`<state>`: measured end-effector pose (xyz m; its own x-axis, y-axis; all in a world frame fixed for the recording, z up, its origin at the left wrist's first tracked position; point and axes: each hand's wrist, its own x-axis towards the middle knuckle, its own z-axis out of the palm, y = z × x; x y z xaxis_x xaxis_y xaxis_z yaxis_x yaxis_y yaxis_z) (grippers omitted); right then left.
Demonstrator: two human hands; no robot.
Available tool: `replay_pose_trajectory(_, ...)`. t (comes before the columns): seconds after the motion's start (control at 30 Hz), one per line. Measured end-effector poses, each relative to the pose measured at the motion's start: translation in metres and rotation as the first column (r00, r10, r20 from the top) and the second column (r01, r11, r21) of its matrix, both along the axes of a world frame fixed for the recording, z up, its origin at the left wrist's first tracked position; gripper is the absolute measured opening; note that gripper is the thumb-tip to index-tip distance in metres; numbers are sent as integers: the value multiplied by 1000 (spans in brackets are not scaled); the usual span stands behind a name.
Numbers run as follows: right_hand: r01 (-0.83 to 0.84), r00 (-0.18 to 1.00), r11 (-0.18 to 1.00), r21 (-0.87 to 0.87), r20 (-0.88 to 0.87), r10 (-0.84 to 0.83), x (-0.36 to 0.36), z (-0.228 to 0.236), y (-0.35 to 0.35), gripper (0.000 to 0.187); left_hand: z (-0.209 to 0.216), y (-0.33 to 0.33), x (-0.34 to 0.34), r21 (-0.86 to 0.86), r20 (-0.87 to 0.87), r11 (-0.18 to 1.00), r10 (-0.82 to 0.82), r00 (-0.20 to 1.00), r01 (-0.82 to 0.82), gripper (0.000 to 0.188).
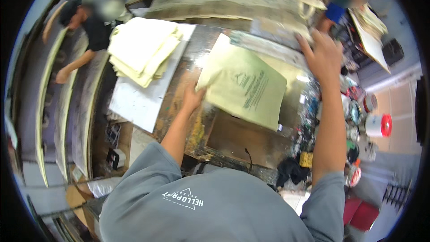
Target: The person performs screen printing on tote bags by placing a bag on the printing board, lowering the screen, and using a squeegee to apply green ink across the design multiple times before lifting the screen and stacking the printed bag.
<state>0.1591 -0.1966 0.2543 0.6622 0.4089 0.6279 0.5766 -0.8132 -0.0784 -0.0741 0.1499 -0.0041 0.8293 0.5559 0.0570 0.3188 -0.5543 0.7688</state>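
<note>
My left hand (pixel 192 97) pinches the left edge of a cream cloth sheet (pixel 268 80) with a dark green printed design. The cloth is tilted and partly lifted above the worktable, and no handles show on it. My right hand (pixel 322 56) is raised beyond the cloth's right side, fingers spread and slightly blurred, with nothing visible in it. Close to that hand lies the long, pale bar of a frame (pixel 268 47), partly covered by the cloth. Left of the cloth, a stack of folded cream cloth (pixel 143 47) rests on a white board (pixel 134 103).
Paint-stained worktable (pixel 179 80). Jars and tubs, including a white tub with a red lid (pixel 376 125), crowd the right side. A black rag (pixel 291 170) lies at the near right corner. Long racks (pixel 224 4) stand behind and at left. Two other people are at the far left and far right.
</note>
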Motion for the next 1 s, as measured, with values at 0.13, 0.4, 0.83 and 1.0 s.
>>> replay_pose_trajectory(0.13,-8,1000,1000,-14,13,8,-11,-11,-3,49,15,61,-136,-206,19,966,163,987,-155,46)
replay_pose_trajectory(0.4,-32,999,999,-2,0,32,4,-5,2,47,-7,149,-336,-288,-65,773,573,817,-565,43)
replay_pose_trajectory(0.83,38,998,999,-32,-55,-40,28,3,4,44,20,278,-76,589,35,768,287,957,-252,60)
replay_pose_trajectory(1.0,88,990,995,-44,-108,-93,37,10,7,42,26,306,44,852,-280,523,418,864,23,78)
